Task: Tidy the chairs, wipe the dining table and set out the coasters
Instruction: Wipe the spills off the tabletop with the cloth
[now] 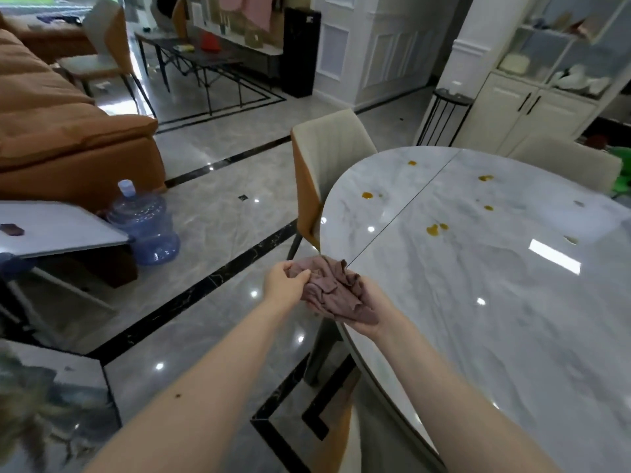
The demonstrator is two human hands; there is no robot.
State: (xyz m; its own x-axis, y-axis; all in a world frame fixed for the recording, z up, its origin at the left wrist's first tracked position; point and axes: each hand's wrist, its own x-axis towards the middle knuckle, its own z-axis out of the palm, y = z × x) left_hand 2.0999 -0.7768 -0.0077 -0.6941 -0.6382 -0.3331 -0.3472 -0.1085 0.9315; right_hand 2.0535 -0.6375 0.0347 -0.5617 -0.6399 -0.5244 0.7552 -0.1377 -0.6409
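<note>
— Held where? Crumpled dusty-pink soft cloth (336, 295), bunched between both hands (327, 298) at the near rim of the glossy grey-white marble oval bench (478, 302).

— Left hand (286, 285)?

— Fingers curled, pinching a fold at the cloth's left edge. Right hand (370, 308) cupped palm-up underneath, fingers bent round the heap and cradling most of it.

— Handling?

— Judged light and limp; no stiffness, folds sagging over the right palm. Unlikely to slip, nothing fragile. Best gathered into a flat pad under one palm, loose corners tucked in, rather than pinched by an edge and left to trail.

— And the mess?

— Amber-yellow wet spots (433, 229), scattered on the bench well beyond the hands, up and to the right. Probably smeary on so slick a surface; firm flat pressure needed, by that guess.

— Chairs?

— Cream-and-orange upholstered chair (327, 158) just beyond the hands, tucked against the bench rim. Another pale chair (563, 162) at the far side, right.

— Coasters?

— None spotted anywhere.
</note>
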